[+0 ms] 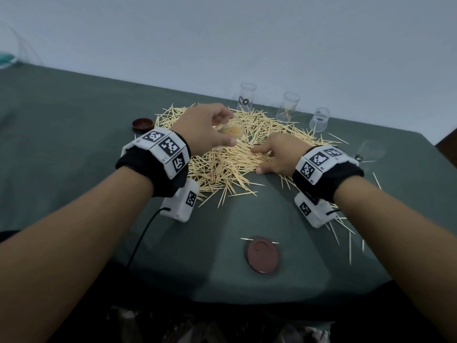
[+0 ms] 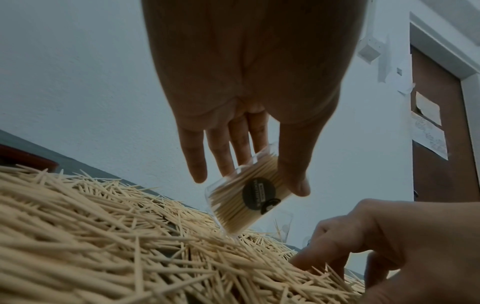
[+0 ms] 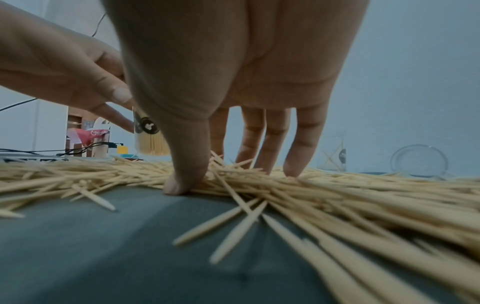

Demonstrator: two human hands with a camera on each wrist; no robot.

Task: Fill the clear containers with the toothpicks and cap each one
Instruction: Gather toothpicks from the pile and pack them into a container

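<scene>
Left hand (image 1: 202, 127) grips a toothpick-filled clear container (image 2: 246, 197), tilted, between thumb and fingers above the toothpick pile (image 1: 235, 157). Right hand (image 1: 277, 154) presses spread, straight fingers and thumb into the pile on the table (image 1: 74, 120).

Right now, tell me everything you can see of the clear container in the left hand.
The clear container is a small transparent plastic tub, uncapped and packed nearly full with pale toothpicks standing lengthwise. A round black label sits on its side wall. The left hand holds it between thumb and fingers, tilted, just above the loose toothpick pile; its lower corner looks to touch the pile, though I cannot be sure. The right hand presses into the pile nearby, apart from it.
</scene>
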